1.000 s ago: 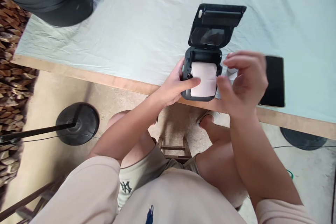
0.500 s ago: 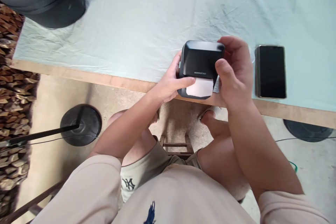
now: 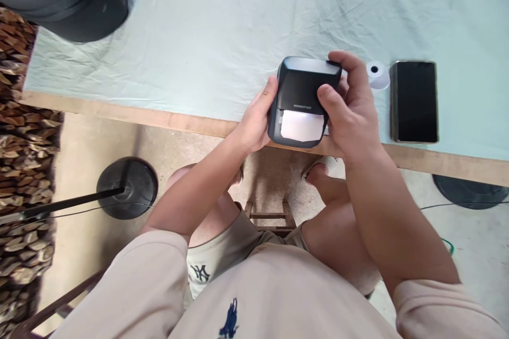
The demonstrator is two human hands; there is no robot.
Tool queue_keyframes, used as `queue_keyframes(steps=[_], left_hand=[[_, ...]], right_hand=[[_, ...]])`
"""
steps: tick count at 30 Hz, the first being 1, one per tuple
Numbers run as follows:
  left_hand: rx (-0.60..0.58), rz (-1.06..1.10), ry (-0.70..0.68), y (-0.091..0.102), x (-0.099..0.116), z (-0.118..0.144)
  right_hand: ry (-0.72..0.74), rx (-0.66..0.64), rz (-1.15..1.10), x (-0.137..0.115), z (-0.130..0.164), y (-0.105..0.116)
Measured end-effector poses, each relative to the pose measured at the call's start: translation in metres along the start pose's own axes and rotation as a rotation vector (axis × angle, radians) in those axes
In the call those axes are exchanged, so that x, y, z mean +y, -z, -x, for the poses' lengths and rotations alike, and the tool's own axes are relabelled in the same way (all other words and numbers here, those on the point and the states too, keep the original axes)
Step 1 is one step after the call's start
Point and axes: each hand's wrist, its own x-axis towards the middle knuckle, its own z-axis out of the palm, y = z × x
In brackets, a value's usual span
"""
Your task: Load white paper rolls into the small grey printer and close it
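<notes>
A black label printer (image 3: 301,87) is held between both hands above the table's near edge. White label paper (image 3: 302,126) sticks out of the slot below its lid. My left hand (image 3: 257,119) grips the printer's left side, the thumb lying along that edge. On the opposite side my right hand (image 3: 352,106) is closed round the printer, with its thumb on the lid's right edge and its index finger at the upper right corner. Just beyond the right hand, a white paper roll (image 3: 377,75) with a dark core rests on the cloth.
A phone (image 3: 415,101) lies at the right, beside the roll. A black bag-like object (image 3: 85,2) stands at the upper left of the cloth-covered table (image 3: 207,37). Stacked firewood (image 3: 24,190) lines the left side. A round black stand base (image 3: 127,189) is on the floor.
My left thumb has moved off the label paper to the printer's left edge. The right hand has shifted slightly left on the lid, and the paper roll now shows more fully.
</notes>
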Motion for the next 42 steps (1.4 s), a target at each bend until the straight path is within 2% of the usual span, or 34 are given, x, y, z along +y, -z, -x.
queue_keyframes(steps=[3, 8, 10, 13, 16, 18, 21, 25, 27, 30, 33, 36, 39, 40, 42], left_hand=[[0.053, 0.023, 0.004, -0.006, 0.002, -0.002], [0.083, -0.022, -0.035, -0.006, 0.002, -0.005], [0.103, -0.019, -0.041, -0.006, 0.002, -0.006], [0.074, -0.015, -0.03, -0.006, 0.001, -0.006], [-0.046, -0.063, -0.052, -0.002, -0.003, -0.006], [-0.119, -0.106, -0.092, 0.003, -0.005, -0.006], [-0.162, -0.122, -0.141, 0.007, -0.008, -0.006], [-0.173, -0.189, -0.155, 0.008, -0.009, -0.002], [-0.187, -0.241, -0.162, 0.007, -0.009, 0.0], [-0.208, -0.268, -0.169, 0.008, -0.009, 0.002], [-0.201, -0.235, -0.175, 0.01, -0.01, 0.001], [-0.149, -0.202, -0.171, 0.011, -0.01, -0.002], [-0.099, -0.139, -0.136, 0.01, -0.008, -0.006], [-0.09, -0.11, -0.121, 0.009, -0.007, -0.007], [-0.067, -0.06, -0.093, 0.007, -0.004, -0.007]], right_hand=[[0.046, 0.052, 0.036, -0.006, -0.004, 0.002], [0.002, -0.103, -0.001, -0.021, -0.002, 0.012], [0.025, -0.091, 0.037, -0.024, -0.002, 0.016], [0.117, 0.112, 0.175, -0.026, -0.008, 0.02], [0.163, 0.334, 0.234, -0.03, -0.018, 0.016], [0.193, 0.38, 0.217, -0.036, -0.023, 0.014], [0.223, 0.29, 0.239, -0.051, -0.024, 0.017], [0.115, -0.078, 0.544, -0.061, -0.021, 0.027], [0.037, -0.212, 0.688, -0.059, -0.022, 0.031], [-0.028, -0.25, 0.779, -0.057, -0.023, 0.034], [0.032, -0.2, 0.668, -0.062, -0.022, 0.037], [0.064, -0.036, 0.309, -0.057, -0.018, 0.043], [0.044, 0.295, -0.082, -0.028, -0.019, 0.046], [0.02, 0.362, -0.157, -0.015, -0.021, 0.045], [-0.022, 0.408, -0.181, 0.007, -0.023, 0.041]])
